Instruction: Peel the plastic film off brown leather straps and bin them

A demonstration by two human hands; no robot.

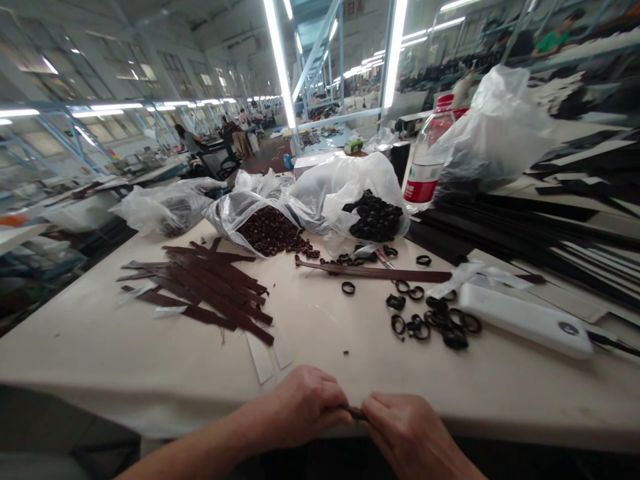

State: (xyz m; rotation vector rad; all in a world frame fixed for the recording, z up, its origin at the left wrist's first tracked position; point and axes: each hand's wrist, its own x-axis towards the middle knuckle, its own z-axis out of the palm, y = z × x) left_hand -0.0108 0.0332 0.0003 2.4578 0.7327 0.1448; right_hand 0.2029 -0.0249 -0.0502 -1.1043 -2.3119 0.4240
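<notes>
landmark: the clear plastic bag (225, 215) with its mouth toward us, spilling small dark brown rings (270, 232).

our left hand (305, 407) and right hand (400, 420) are both clenched, thumbs and fingers pinching opposite ends of a short, narrow, dark brown strip-like piece (356, 413). the piece lies on the near side of the bag and to its right, at the bench's front edge; we cannot tell whether it touches the surface. its long axis runs left to right between the hands, dipping slightly toward the right; both hands are on it, so neither is nearer.

surface: cream-coloured bench (150, 360). nearer us than the bag and to its left, a loose heap of flat dark brown leather-like strips (210, 283); right of the bag, a long dark brown strip (380, 273) lying crosswise. farther right and nearer us, scattered black rings (443, 320) and a white, long-bodied tool (525, 320). also right of the bag, a red-capped clear plastic bottle (423, 180).

room: a large workshop beyond the bag, bright tube lights (280, 63) overhead, people small and blurred.
</notes>
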